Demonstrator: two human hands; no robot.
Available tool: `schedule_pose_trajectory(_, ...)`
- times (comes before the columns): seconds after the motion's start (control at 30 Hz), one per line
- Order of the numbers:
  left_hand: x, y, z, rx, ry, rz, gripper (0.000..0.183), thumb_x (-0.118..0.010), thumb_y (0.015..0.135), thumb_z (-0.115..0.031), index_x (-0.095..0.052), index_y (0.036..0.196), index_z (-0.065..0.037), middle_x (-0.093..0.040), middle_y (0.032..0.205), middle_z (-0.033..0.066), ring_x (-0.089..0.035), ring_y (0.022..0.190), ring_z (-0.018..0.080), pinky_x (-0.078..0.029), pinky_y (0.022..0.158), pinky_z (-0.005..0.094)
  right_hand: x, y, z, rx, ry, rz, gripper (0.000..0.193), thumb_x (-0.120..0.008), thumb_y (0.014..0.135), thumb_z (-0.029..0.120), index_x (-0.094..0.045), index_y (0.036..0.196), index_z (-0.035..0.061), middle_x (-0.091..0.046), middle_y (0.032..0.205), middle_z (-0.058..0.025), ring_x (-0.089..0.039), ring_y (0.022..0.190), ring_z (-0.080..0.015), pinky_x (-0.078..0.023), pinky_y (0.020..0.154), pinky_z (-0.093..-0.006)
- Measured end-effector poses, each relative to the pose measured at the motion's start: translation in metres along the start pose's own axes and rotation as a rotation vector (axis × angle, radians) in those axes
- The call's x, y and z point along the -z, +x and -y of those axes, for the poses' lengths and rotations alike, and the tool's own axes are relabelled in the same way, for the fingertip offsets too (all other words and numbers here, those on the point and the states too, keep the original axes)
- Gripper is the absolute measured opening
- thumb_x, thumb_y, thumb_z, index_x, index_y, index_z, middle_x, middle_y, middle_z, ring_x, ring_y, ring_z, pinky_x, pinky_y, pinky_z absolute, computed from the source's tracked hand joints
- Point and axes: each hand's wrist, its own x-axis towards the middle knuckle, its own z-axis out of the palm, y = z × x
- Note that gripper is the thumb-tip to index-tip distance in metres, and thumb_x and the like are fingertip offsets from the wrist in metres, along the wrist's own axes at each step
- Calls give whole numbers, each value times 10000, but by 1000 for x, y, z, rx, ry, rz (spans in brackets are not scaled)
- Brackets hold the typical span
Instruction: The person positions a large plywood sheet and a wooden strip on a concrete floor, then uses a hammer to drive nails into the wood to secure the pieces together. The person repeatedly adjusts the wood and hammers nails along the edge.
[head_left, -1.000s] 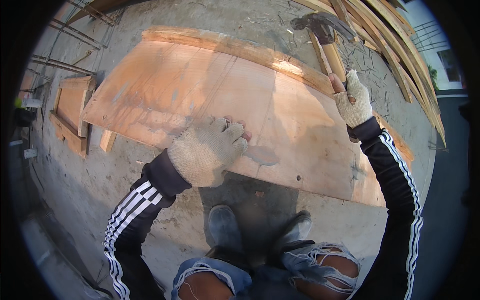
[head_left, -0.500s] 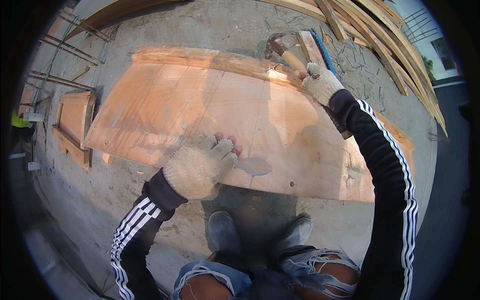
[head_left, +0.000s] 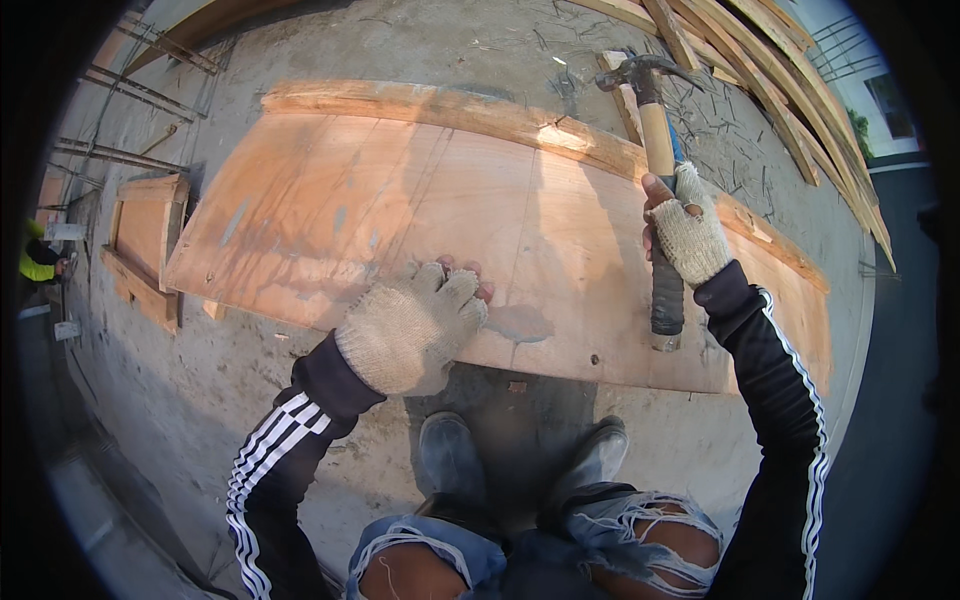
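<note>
My right hand (head_left: pixel 690 225), in a pale knitted glove with bare fingertips, grips a claw hammer (head_left: pixel 657 140) by its handle. The hammer's dark metal head points away from me, and the black-wrapped grip end hangs over the right part of a plywood panel (head_left: pixel 400 200). A wooden batten (head_left: pixel 440 110) runs along the panel's far edge. My left hand (head_left: pixel 412 325), gloved the same way, lies on the panel at its near edge. Its fingers rest on the wood pointing to the right, and its thumb is hidden.
Long timber planks (head_left: pixel 790 100) are stacked at the far right, with scattered nails (head_left: pixel 715 140) near them. A short wood piece (head_left: pixel 622 105) lies behind the hammer. A small wooden frame (head_left: pixel 145 245) stands at left, below protruding steel bars (head_left: pixel 130 95). Another person (head_left: pixel 40 262) shows at the left edge.
The hammer has swung up and to the right in my right hand, its head now raised off the batten. My left hand stays on the panel, shifted slightly in view.
</note>
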Motion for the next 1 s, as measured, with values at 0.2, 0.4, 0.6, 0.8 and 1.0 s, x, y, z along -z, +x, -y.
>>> schedule_pose_trajectory(0.2, 4, -3, -7, 12, 25, -52, 663, -775, 665, -180, -647, 1303, -55, -651, 1279, 133, -662, 1172, 364, -570, 944, 465, 12, 1, -1, 91, -169, -42, 212, -589, 1056, 189, -462, 1163, 57, -660, 837, -50, -636, 565, -107, -512, 472, -276)
schedule_pose_trajectory(0.4, 7, 1, -21, 49, 56, 1, 675, -766, 672, -182, -640, 1321, -45, -651, 1315, 150, -661, 1192, 364, -578, 941, 463, -9, 1, 26, 473, -705, -194, 386, -695, 1006, 334, -518, 1078, -1, -665, 842, -247, -687, 755, -457, -554, 652, -480)
schedule_pose_trajectory(0.6, 12, 0, -18, 40, -25, 72, 670, -739, 745, -214, -598, 1370, -16, -622, 1332, 179, -635, 1235, 389, -559, 979, 471, 7, 17, 30, 208, -291, -6, 288, -633, 1044, 318, -514, 1061, 56, -617, 720, -53, -607, 538, -117, -495, 463, -295)
schedule_pose_trajectory(0.8, 11, 2, -12, 69, -11, 59, 688, -769, 665, -175, -634, 1326, -40, -642, 1318, 166, -650, 1217, 366, -564, 980, 456, 24, -22, 19, 66, -15, -19, 294, -631, 1058, 356, -512, 1045, 88, -612, 742, -61, -619, 497, -149, -517, 425, -293)
schedule_pose_trajectory(1.0, 9, 4, -21, 40, 16, 84, 655, -722, 745, -188, -609, 1358, 13, -601, 1355, 212, -617, 1238, 418, -532, 1006, 511, -17, -3, -18, -249, 557, 149, 277, -663, 1038, 352, -524, 1094, 118, -628, 793, -63, -641, 557, -182, -554, 446, -340)
